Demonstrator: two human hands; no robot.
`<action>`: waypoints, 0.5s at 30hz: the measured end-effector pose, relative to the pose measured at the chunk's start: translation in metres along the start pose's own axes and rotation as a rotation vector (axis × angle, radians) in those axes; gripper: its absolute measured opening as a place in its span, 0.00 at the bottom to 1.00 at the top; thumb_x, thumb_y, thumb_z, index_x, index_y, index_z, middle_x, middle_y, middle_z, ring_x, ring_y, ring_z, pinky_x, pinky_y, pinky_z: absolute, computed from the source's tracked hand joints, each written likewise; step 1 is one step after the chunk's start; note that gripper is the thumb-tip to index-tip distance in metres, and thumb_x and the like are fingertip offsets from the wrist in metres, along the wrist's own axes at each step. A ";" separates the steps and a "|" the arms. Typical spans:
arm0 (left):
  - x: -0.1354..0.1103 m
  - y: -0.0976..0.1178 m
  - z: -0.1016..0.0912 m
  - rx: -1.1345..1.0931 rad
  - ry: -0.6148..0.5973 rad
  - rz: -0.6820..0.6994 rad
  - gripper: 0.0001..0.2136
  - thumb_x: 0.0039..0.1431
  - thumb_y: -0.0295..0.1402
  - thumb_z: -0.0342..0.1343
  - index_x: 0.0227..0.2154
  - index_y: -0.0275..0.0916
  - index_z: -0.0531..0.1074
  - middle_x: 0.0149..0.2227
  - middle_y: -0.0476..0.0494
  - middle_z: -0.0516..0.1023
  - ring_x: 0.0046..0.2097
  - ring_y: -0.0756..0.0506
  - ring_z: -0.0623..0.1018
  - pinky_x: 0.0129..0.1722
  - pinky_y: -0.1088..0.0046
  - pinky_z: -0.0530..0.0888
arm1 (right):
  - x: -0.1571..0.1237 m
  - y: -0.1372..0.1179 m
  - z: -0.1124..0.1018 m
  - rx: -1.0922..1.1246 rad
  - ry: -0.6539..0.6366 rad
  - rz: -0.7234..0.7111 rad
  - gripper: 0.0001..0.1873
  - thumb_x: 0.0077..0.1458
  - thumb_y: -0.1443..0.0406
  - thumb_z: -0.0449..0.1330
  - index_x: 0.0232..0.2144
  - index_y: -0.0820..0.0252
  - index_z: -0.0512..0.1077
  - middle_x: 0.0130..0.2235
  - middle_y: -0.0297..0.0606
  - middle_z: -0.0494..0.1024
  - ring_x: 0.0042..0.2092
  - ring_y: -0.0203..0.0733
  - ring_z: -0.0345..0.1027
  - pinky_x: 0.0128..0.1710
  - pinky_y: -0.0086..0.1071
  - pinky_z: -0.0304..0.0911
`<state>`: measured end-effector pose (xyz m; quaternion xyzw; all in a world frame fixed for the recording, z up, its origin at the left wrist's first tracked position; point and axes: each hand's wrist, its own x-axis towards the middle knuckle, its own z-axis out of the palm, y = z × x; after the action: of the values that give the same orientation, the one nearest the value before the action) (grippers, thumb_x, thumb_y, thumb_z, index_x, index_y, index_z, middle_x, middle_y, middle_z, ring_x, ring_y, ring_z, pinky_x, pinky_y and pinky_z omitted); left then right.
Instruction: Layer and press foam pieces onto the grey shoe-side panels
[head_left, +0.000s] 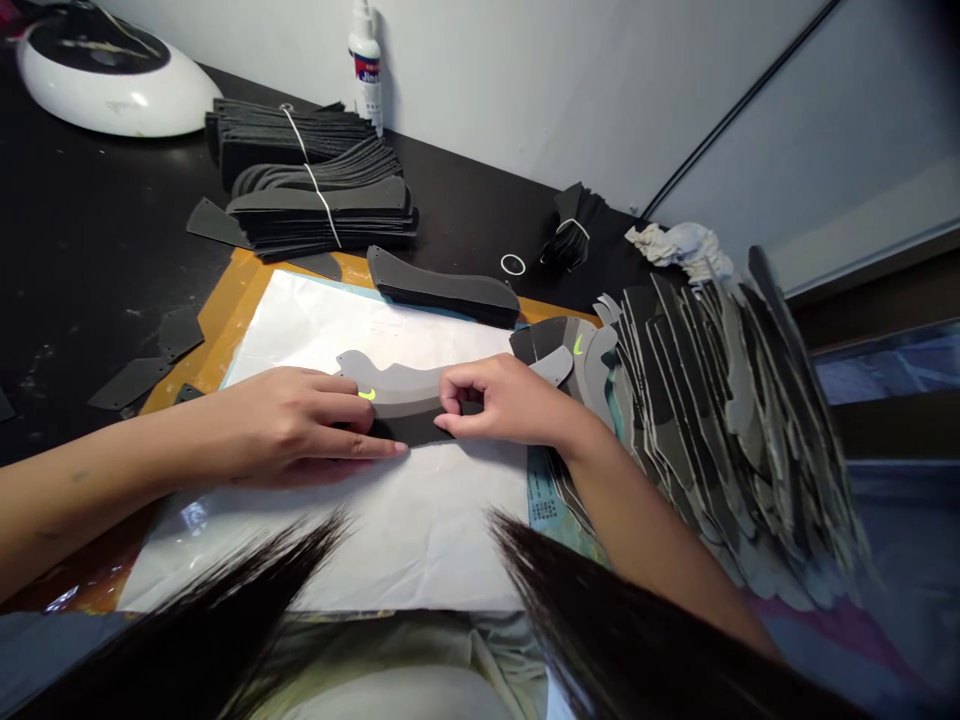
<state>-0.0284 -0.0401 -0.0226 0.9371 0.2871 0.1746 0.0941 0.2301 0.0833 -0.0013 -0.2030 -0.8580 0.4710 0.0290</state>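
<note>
On the white paper (390, 560) in front of me lies a curved, cut panel (401, 380), light grey along its far side, with a small yellow-green tick mark near its left end. A black strip (412, 428) runs along the panel's near edge. My left hand (300, 425) rests flat over the left end, fingers stretched out, the tip of one touching the strip's near edge. My right hand (495, 395) has its thumb and fingers curled in a pinch at the right part of the panel and strip. The pinched spot is partly hidden.
Behind the paper lies a small stack of black pieces (442, 287). Tied black bundles (315, 210), a white spray bottle (366, 75) and a white rounded device (120, 90) stand farther back. On the right are a large row of grey panels (690, 400) and a crumpled cloth (682, 245).
</note>
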 end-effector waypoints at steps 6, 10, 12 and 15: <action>0.001 0.002 0.001 0.079 0.000 -0.012 0.20 0.74 0.31 0.48 0.64 0.43 0.69 0.32 0.45 0.77 0.34 0.44 0.72 0.37 0.68 0.69 | 0.000 0.001 0.000 -0.006 0.008 -0.004 0.08 0.52 0.68 0.64 0.25 0.59 0.68 0.26 0.27 0.70 0.29 0.32 0.59 0.32 0.29 0.50; -0.001 0.003 0.007 0.094 0.051 0.002 0.21 0.72 0.31 0.50 0.66 0.42 0.67 0.35 0.44 0.79 0.36 0.43 0.74 0.38 0.67 0.70 | 0.001 0.001 0.001 -0.024 0.002 -0.018 0.08 0.52 0.68 0.64 0.25 0.59 0.68 0.25 0.27 0.70 0.29 0.32 0.59 0.32 0.29 0.49; 0.001 0.005 0.007 0.122 0.067 0.012 0.20 0.71 0.30 0.51 0.64 0.41 0.68 0.35 0.44 0.79 0.37 0.43 0.75 0.38 0.67 0.71 | 0.001 0.002 0.001 -0.041 0.005 -0.028 0.08 0.52 0.68 0.64 0.25 0.59 0.68 0.25 0.27 0.70 0.29 0.32 0.59 0.32 0.29 0.49; 0.008 0.008 0.004 0.113 0.084 0.006 0.15 0.72 0.27 0.51 0.58 0.39 0.72 0.36 0.43 0.80 0.37 0.44 0.77 0.38 0.68 0.71 | 0.001 0.003 0.002 -0.065 0.009 -0.040 0.07 0.53 0.68 0.63 0.26 0.59 0.68 0.26 0.28 0.71 0.29 0.33 0.59 0.33 0.30 0.49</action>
<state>-0.0165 -0.0421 -0.0213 0.9336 0.2975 0.1976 0.0282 0.2299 0.0836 -0.0047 -0.1886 -0.8765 0.4415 0.0358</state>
